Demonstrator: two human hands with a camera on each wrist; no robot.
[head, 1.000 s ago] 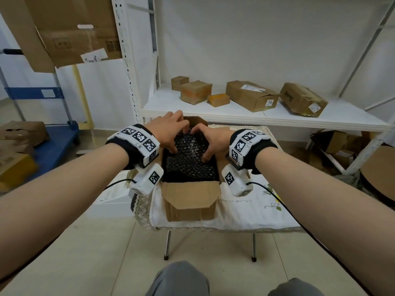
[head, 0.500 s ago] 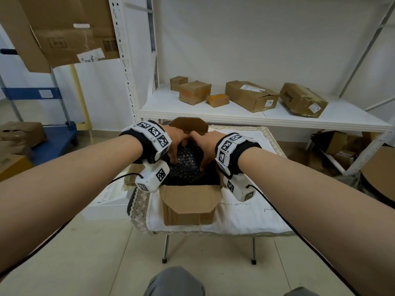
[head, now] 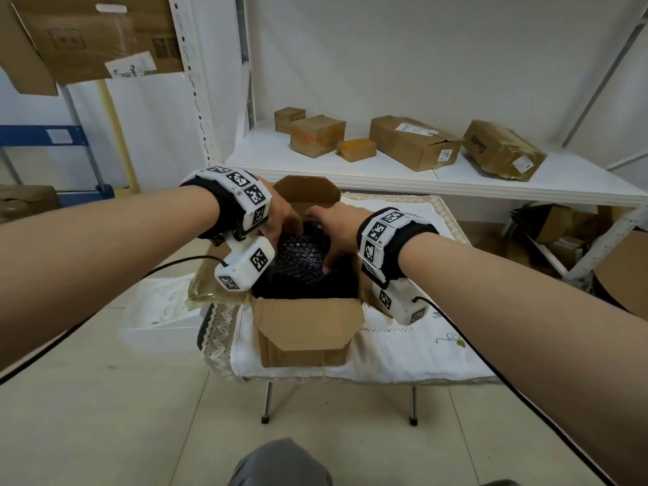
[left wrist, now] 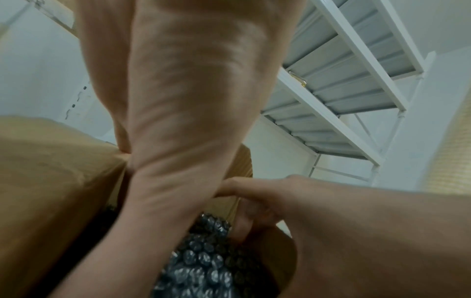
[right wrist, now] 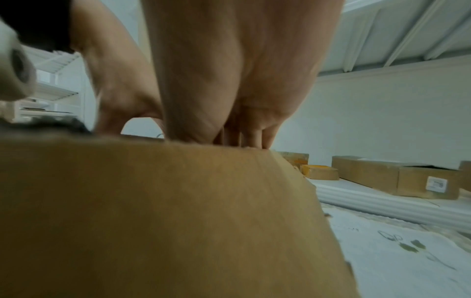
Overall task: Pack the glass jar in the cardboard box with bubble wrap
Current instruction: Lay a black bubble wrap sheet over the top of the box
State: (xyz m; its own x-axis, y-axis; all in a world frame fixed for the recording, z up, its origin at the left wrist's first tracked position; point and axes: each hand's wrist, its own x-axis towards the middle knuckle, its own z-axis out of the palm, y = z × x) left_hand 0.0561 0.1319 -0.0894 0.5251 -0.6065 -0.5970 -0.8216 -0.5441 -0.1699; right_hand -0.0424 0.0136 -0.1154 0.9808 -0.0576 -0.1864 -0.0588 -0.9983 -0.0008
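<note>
Bubble wrap (head: 301, 257) bulges dark inside the cardboard box (head: 308, 331) on the tabletop (head: 403, 359); my left hand (head: 280, 215) and right hand (head: 336, 222) curl their fingers onto it. Glass jar unseen, presumably beneath: fragile, so I'd cradle the cushioned sides.

Bubble wrap (head: 301, 261) lies in the cardboard box (head: 305, 331) on the table (head: 403, 359).

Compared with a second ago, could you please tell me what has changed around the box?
Both hands moved to the far end of the cardboard box: left hand and right hand now lift the bubble wrap into a raised bundle instead of pressing it flat. Box, its open flaps and the table stayed put.
</note>
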